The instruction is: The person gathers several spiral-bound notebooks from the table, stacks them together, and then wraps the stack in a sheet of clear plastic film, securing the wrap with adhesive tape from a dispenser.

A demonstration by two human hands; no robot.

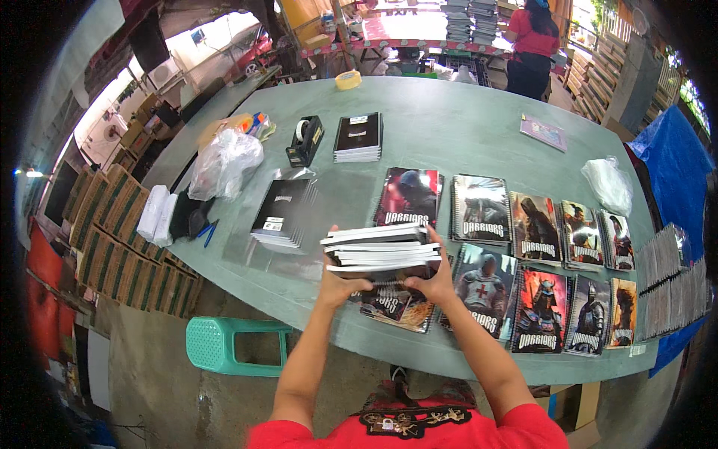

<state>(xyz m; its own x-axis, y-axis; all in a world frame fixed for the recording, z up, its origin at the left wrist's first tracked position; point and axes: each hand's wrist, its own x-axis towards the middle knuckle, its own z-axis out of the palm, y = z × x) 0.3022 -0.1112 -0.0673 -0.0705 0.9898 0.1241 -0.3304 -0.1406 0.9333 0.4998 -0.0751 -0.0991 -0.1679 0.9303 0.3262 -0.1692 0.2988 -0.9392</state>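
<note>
Between my two hands is a stack of notebooks (383,251), its white page edges facing up and dark covers showing between them. My left hand (338,286) grips the stack's left end, thumb along the near side. At the other end my right hand (438,278) holds it the same way. Under and just beyond the stack lie spiral notebooks with warrior pictures, among them a red and dark notebook (409,196) and a partly covered notebook (396,308). To the right rests a notebook with a knight on its cover (482,288).
More picture notebooks (538,310) lie in two rows on the green table (464,112). Left are black notebooks (280,213), clear plastic sleeves (340,202), a tape dispenser (305,142) and a plastic bag (226,161). A green stool (213,344) stands by the near-left edge. A person (532,45) stands beyond.
</note>
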